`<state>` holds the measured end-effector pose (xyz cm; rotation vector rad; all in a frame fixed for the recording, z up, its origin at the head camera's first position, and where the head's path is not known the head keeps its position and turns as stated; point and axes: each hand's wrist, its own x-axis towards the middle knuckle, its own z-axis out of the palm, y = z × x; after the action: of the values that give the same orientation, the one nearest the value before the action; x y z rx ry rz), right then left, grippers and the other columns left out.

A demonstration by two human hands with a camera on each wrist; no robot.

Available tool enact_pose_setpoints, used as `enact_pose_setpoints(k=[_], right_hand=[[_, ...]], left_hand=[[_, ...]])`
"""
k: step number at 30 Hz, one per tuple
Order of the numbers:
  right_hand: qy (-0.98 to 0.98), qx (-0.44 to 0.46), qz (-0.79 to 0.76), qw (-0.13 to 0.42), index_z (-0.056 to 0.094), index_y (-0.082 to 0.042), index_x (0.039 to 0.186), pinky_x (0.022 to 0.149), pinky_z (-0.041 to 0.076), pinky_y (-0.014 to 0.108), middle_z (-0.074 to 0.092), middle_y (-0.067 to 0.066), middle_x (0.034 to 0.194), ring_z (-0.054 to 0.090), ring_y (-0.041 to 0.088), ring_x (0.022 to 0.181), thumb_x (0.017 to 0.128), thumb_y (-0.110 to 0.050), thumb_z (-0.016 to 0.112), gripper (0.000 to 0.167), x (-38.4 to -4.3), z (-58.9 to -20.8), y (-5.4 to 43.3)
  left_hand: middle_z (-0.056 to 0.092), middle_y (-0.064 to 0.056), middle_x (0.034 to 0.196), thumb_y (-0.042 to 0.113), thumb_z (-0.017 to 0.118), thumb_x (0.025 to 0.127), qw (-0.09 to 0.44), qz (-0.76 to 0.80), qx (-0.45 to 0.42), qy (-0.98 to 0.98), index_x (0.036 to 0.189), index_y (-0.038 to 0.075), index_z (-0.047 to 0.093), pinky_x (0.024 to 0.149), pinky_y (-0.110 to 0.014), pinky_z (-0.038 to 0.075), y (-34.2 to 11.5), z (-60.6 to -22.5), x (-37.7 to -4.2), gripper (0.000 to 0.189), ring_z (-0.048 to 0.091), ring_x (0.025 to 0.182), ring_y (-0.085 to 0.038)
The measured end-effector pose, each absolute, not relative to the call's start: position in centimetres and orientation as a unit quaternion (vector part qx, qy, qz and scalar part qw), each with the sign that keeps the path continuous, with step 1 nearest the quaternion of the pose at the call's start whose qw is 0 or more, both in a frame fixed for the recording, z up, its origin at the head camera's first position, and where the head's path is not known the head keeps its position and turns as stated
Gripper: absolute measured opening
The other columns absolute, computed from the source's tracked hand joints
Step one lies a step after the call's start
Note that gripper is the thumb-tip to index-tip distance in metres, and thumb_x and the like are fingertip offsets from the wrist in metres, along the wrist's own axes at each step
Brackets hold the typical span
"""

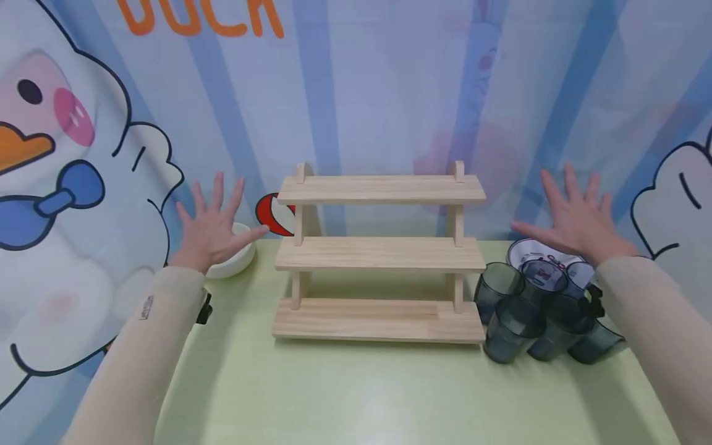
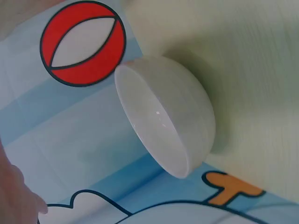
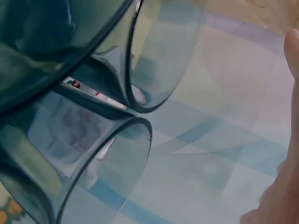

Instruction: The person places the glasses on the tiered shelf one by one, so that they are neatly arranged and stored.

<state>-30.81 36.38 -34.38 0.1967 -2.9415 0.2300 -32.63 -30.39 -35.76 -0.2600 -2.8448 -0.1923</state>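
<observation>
- Left hand [image 1: 210, 232]: released; fingers straight and spread, nothing grasped.
- Right hand [image 1: 581, 219]: likewise released, fingers fanned out, nothing grasped.
- White bowl [image 1: 238, 262]: stands on the table [image 1: 356, 395] at its far left, mouth up. It lies below the left hand and slightly inward, partly hidden by it in the head view. The left wrist view shows a gap between hand and bowl. Being round, the bowl offers no long axis.
- Dark glasses [image 1: 513, 334]: a cluster at the table's right side, beside the shelf's right end. They lie below the right hand, toward the person; the right wrist view shows rims and fingers apart. The glasses seen clearly have their long axes upright, mouths up; lean of the outermost cannot be told.
- Patterned plate [image 1: 528, 248]: behind the glasses, partly covered by them; its exact support is not visible.
- Wooden shelf [image 1: 381, 254]: three tiers, standing between the hands, its long axis running left to right. Neither hand touches it.
- Governing relation: the left hand is the nearer one to the bowl, the right hand the nearer to glasses and plate, with the shelf between both groups.
</observation>
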Motion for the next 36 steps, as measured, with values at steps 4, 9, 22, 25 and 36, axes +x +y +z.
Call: enact_pose_setpoints(k=[4,9,22,25,36], right_hand=[[-0.989,0.085,0.082,0.088,-0.004,-0.024,0.17,0.106,0.01,0.09,-0.017,0.028,0.171,-0.009,0.076,0.142,0.092,-0.075,0.058,0.112,-29.6,-34.2,36.7],[-0.99,0.09,0.086,0.065,0.001,-0.022,0.171,0.103,0.015,0.09,-0.018,0.025,0.171,-0.001,0.074,0.144,0.094,-0.07,0.062,0.109,-27.5,-33.8,37.4],[-0.983,0.077,0.119,0.117,0.022,0.001,0.165,0.101,0.024,0.087,0.015,0.04,0.165,0.02,0.065,0.145,0.09,-0.049,0.078,0.106,-22.0,-35.6,40.6],[-0.983,0.071,0.127,0.114,0.021,0.005,0.163,0.101,0.024,0.086,0.019,0.042,0.162,0.02,0.065,0.144,0.093,-0.044,0.078,0.103,-20.6,-36.2,41.4],[-0.98,0.013,0.153,0.123,0.011,0.006,0.164,0.105,0.022,0.084,0.014,0.043,0.162,0.017,0.067,0.143,0.099,-0.04,0.073,0.101,-16.4,-40.2,43.5]], left_hand=[[-0.014,-0.008,0.176,0.083,0.048,0.091,0.13,-0.11,-0.121,-0.978,0.17,0.034,0.0,0.109,-0.089,0.0,-29.6,-36.0,-31.8,0.105,-0.01,0.155,-0.059],[-0.001,-0.01,0.177,0.076,0.054,0.094,0.097,-0.152,-0.157,-0.971,0.17,0.037,0.006,0.114,-0.085,0.005,-28.2,-36.8,-31.1,0.098,0.0,0.157,-0.055],[0.035,-0.005,0.169,0.062,0.056,0.102,-0.004,-0.326,-0.184,-0.927,0.166,0.022,0.033,0.118,-0.064,0.035,-25.4,-40.7,-30.0,0.079,0.036,0.151,-0.036],[0.038,-0.005,0.167,0.06,0.061,0.101,-0.02,-0.367,-0.172,-0.914,0.164,0.025,0.036,0.112,-0.062,0.045,-25.2,-41.5,-30.0,0.077,0.043,0.145,-0.039],[0.046,-0.006,0.16,0.052,0.074,0.095,-0.02,-0.453,-0.118,-0.884,0.16,0.026,0.045,0.101,-0.058,0.054,-25.1,-42.6,-29.9,0.076,0.055,0.131,-0.042]])
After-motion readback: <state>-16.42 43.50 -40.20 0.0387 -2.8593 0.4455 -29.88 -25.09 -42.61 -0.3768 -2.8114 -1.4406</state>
